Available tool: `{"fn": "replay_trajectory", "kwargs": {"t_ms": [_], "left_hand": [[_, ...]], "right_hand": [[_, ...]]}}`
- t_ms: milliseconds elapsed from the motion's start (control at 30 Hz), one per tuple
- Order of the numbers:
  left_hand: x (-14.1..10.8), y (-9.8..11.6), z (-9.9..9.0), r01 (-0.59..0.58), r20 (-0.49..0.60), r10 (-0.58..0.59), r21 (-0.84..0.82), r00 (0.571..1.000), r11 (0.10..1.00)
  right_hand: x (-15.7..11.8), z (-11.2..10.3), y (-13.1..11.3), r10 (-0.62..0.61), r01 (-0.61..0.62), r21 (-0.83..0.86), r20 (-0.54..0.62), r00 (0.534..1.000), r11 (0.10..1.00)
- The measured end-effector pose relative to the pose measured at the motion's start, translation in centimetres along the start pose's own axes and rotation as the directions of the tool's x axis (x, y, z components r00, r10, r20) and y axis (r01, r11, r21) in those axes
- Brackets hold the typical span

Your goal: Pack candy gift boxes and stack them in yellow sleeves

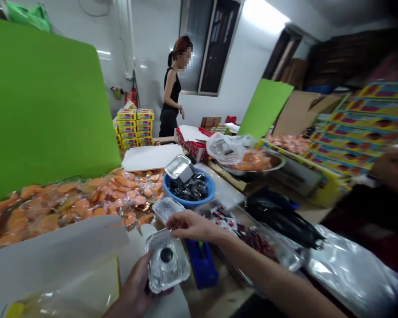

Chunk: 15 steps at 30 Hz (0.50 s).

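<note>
On the cluttered counter (219, 298), the left hand (134, 282) cups a clear-lidded rectangular foil tray (167, 263) from below, while the right hand (192, 225), fingertips pressed together, hovers just above it, near a blue plastic tape dispenser (202, 265).

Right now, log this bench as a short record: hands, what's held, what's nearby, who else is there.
left hand: holds foil tray
right hand: fingers at the tray's upper rim, contact unclear
tray contents: dark round-topped item, in clear plastic
nearby: blue dispenser; second foil tray
beyond: blue bowl of dark packets; wrapped orange pieces
background: stacked yellow boxes
others: co-worker standing at the far end; another person's hand at right edge
</note>
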<state>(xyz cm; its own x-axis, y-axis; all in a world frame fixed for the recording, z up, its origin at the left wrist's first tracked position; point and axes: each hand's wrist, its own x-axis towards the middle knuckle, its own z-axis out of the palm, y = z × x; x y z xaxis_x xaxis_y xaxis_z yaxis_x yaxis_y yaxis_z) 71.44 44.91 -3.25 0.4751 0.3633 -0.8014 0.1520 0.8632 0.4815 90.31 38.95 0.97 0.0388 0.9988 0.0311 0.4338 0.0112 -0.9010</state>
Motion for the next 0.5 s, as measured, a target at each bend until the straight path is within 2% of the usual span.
{"fn": "replay_trajectory", "kwargs": {"t_ms": [67, 100, 133, 200, 233, 333, 500], "left_hand": [[-0.3, -0.1, 0.3, 0.011, -0.025, -0.01, 0.04, 1.0, 0.999], [-0.4, -0.3, 0.4, 0.004, -0.021, -0.002, 0.055, 1.0, 0.998], [-0.4, -0.6, 0.4, -0.005, -0.01, 0.006, 0.069, 1.0, 0.998], [-0.3, -1.2, 0.5, -0.03, 0.039, 0.027, 0.08, 0.999, 0.996], [-0.2, -1.6, 0.5, -0.039, 0.06, 0.035, 0.074, 0.998, 0.996], [-0.1, -2.5, 0.5, -0.069, 0.115, 0.064, 0.039, 0.991, 0.997], [-1.5, -2.5, 1.2, -0.098, 0.154, 0.084, 0.087, 0.984, 0.991]], "right_hand": [[-2.9, -1.7, 1.3, 0.102, -0.138, -0.212, -0.169, 0.98, 0.968], [-4.1, -2.7, 2.3, 0.16, -0.251, -0.336, -0.275, 0.948, 0.908], [-5.1, -3.8, 3.5, 0.218, -0.387, -0.452, -0.382, 0.898, 0.804], [-6.6, -5.8, 6.0, 0.275, -0.554, -0.531, -0.514, 0.812, 0.642], [-7.1, -6.5, 7.1, 0.294, -0.599, -0.542, -0.547, 0.784, 0.59], [-7.8, -7.6, 9.2, 0.331, -0.654, -0.568, -0.573, 0.75, 0.5], [-8.2, -8.4, 9.0, 0.328, -0.696, -0.587, -0.617, 0.716, 0.414]]}}
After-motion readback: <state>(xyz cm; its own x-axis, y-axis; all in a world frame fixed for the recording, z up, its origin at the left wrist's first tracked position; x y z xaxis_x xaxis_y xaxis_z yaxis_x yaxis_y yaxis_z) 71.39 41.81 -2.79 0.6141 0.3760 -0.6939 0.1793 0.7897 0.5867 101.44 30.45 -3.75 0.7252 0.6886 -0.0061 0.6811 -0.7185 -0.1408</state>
